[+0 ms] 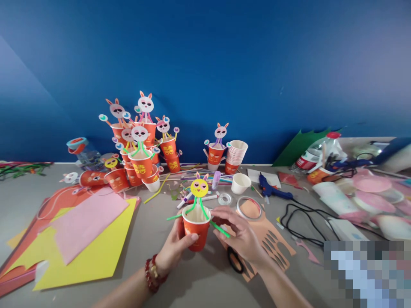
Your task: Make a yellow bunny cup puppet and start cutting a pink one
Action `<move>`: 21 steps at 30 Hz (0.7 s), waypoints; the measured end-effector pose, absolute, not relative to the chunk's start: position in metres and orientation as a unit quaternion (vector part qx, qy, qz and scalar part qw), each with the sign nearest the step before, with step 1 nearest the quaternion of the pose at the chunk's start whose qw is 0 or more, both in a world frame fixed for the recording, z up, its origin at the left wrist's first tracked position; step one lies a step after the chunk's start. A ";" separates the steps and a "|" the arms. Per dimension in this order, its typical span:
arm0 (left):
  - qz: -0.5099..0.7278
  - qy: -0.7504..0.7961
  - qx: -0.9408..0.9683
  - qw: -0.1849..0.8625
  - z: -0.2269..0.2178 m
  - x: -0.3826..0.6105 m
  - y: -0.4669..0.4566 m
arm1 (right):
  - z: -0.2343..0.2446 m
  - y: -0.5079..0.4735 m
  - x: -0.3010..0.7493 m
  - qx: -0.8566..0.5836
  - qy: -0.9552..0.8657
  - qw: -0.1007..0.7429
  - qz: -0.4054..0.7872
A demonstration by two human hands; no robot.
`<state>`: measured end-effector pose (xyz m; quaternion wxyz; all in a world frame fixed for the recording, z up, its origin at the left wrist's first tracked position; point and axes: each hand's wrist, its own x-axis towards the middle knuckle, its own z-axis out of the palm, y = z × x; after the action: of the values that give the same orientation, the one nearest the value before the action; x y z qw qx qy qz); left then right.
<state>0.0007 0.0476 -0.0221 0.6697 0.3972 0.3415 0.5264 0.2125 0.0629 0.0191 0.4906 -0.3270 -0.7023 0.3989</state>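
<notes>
A red paper cup (196, 231) stands upright in my left hand (178, 239), its thumb across the front and its fingers around the side. Out of the cup rises a yellow paper bunny face (199, 188) with pink ears, carried on bent green straws (201, 205). One green arm sticks out on the left; the other green straw arm (221, 230) comes out on the right. My right hand (239, 233) is closed around that right arm, fingertips beside the cup rim. Its exact finger contact is partly hidden.
Finished bunny cups (141, 164) are stacked at back left, with another bunny cup (215, 152) beside a white cup stack (237, 152). Coloured paper (122, 239) lies left. Scissors (235, 260), cut orange paper (272, 244), tape and a blue glue gun (272, 190) with black cord lie right.
</notes>
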 end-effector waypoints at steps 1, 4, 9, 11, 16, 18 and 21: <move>0.527 0.338 0.408 0.665 -0.023 0.000 0.048 | 0.020 0.064 0.214 -0.320 -0.715 0.486 0.387; 0.526 0.323 0.444 0.650 -0.027 -0.003 0.049 | 0.022 0.065 0.217 -0.305 -0.751 0.468 0.351; 0.525 0.313 0.465 0.640 -0.031 -0.006 0.049 | 0.023 0.066 0.221 -0.283 -0.800 0.459 0.262; 0.519 0.311 0.467 0.645 -0.029 -0.006 0.049 | 0.023 0.065 0.222 -0.282 -0.811 0.457 0.230; 0.491 0.298 0.483 0.661 -0.014 -0.002 0.052 | 0.024 0.063 0.221 -0.294 -0.817 0.460 0.189; 0.490 0.302 0.493 0.653 -0.010 -0.001 0.053 | 0.024 0.063 0.221 -0.302 -0.819 0.450 0.187; 0.497 0.350 0.517 0.603 -0.010 -0.001 0.055 | 0.023 0.063 0.222 -0.315 -0.820 0.439 0.188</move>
<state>-0.0015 0.0550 -0.0097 0.6030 0.5168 0.3498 0.4969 0.2222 0.0627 0.0235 0.4395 -0.3153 -0.8199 0.1878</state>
